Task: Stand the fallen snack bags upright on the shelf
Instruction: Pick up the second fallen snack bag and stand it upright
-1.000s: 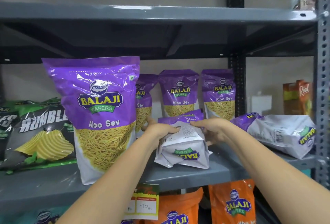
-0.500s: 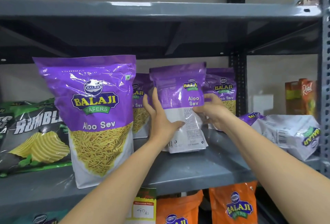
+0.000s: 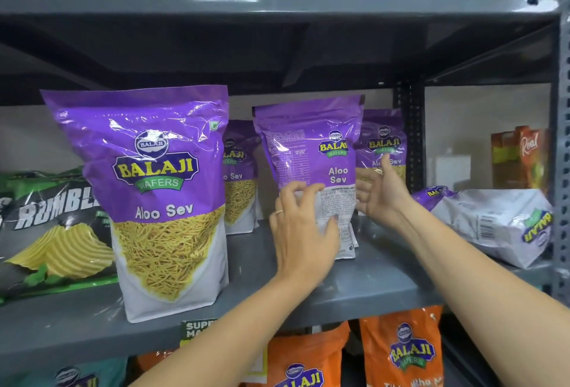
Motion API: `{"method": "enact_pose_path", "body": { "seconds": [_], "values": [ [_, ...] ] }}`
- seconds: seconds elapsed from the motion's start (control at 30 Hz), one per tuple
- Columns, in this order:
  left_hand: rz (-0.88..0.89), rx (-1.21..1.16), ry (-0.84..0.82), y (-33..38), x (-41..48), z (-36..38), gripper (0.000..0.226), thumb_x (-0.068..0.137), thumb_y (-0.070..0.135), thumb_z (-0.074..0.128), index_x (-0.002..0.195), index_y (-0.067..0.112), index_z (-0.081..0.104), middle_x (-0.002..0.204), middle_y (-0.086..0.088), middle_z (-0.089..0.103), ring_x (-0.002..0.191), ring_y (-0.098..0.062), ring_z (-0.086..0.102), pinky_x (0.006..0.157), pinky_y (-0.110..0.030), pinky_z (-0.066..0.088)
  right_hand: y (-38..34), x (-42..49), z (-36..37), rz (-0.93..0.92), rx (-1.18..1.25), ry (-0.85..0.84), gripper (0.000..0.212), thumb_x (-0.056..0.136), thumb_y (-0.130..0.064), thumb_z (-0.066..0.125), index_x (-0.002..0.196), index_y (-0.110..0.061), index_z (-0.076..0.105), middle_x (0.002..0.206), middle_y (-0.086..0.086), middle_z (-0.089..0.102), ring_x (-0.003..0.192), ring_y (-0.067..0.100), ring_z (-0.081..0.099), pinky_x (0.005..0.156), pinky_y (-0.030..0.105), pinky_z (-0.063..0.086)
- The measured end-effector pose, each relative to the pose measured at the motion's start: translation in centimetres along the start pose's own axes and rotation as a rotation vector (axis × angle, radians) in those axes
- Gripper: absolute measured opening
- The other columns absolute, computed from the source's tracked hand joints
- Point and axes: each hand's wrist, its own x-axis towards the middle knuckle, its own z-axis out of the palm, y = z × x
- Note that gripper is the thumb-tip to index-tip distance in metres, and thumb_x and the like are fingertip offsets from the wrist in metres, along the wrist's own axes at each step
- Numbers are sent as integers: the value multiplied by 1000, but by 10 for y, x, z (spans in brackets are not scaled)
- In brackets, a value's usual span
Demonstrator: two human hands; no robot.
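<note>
A purple Balaji Aloo Sev bag (image 3: pixel 308 146) stands upright at the middle of the grey shelf (image 3: pixel 354 288), its printed back side facing me. My left hand (image 3: pixel 302 232) is curled against its lower front, fingers and thumb on the white part. My right hand (image 3: pixel 382 195) is just to the bag's right, palm toward it, fingers spread, holding nothing. Another bag of the same kind (image 3: pixel 493 223) lies on its side at the shelf's right end.
A large Aloo Sev bag (image 3: pixel 154 186) stands at the left front, and two smaller ones (image 3: pixel 240 176) (image 3: pixel 384 139) stand at the back. A black-green chips bag (image 3: pixel 52 232) leans far left. Juice cartons (image 3: pixel 521 158) sit behind the fallen bag. Orange bags (image 3: pixel 401 352) fill the shelf below.
The bag lay flat under both hands, then was lifted and set upright. Since half a second ago my right hand has come off its side, and my left hand has slid lower.
</note>
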Motion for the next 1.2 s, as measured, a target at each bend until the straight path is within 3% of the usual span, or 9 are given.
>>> {"method": "enact_pose_path", "body": {
  "seconds": [0.1,0.3,0.37,0.6,0.77,0.83,0.93,1.03,1.2],
  "values": [
    [-313,-323,-179,14,-4,9,41,75,21,71,114,24,58,110,7,46,112,-19,55,101,-34,43,15,17,-12,119,-33,-16,58,97,-58,24,84,-17,63,59,5,68,64,20,63,64,30,54],
    [-387,-259,-237,17,-6,20,57,77,37,68,126,26,42,133,1,37,129,-20,37,107,-34,34,22,11,-12,126,-270,-51,15,93,-19,55,104,-21,64,73,-2,75,67,13,68,60,25,55],
    [-444,-237,-240,19,-3,22,63,75,51,67,125,26,40,134,0,35,130,-23,34,107,-39,33,23,10,-12,117,-343,-37,10,90,-15,58,92,-20,66,65,-7,73,67,11,60,60,24,45],
    [-604,-251,-171,26,8,24,92,51,77,66,118,22,37,128,0,38,127,-26,34,100,-41,38,20,0,-8,92,-274,-130,40,92,13,43,123,-9,57,53,5,67,30,6,49,33,14,35],
    [-498,-246,-93,8,18,30,84,56,65,76,111,11,41,113,-2,43,119,-27,41,103,-38,37,19,-13,3,50,-432,-286,39,89,1,60,115,-28,51,76,0,72,64,6,65,71,26,50],
    [-493,-353,-120,-1,22,30,67,64,54,78,107,15,44,108,1,45,114,-25,49,100,-39,41,21,-12,4,30,-551,-294,24,85,-11,69,94,-29,55,90,1,70,62,-1,63,58,18,48],
    [-521,-520,-181,-9,27,23,43,75,47,73,99,19,52,101,1,61,97,-19,61,87,-32,48,19,-10,-2,70,-499,-356,35,66,-29,85,88,-24,58,67,-12,66,43,-6,55,39,13,39],
    [-565,-658,-242,-23,31,19,44,79,51,66,102,13,62,104,-8,71,99,-23,67,93,-36,51,20,-2,-16,91,-280,-412,64,35,-52,92,89,-25,68,77,-7,72,65,7,66,62,25,50],
    [-605,-723,-325,-44,32,12,58,88,62,43,126,21,58,124,2,66,117,-15,60,99,-31,46,25,4,-22,114,-240,-405,93,41,-38,94,126,-25,59,109,-3,67,103,18,58,99,41,35]
  ]
}}
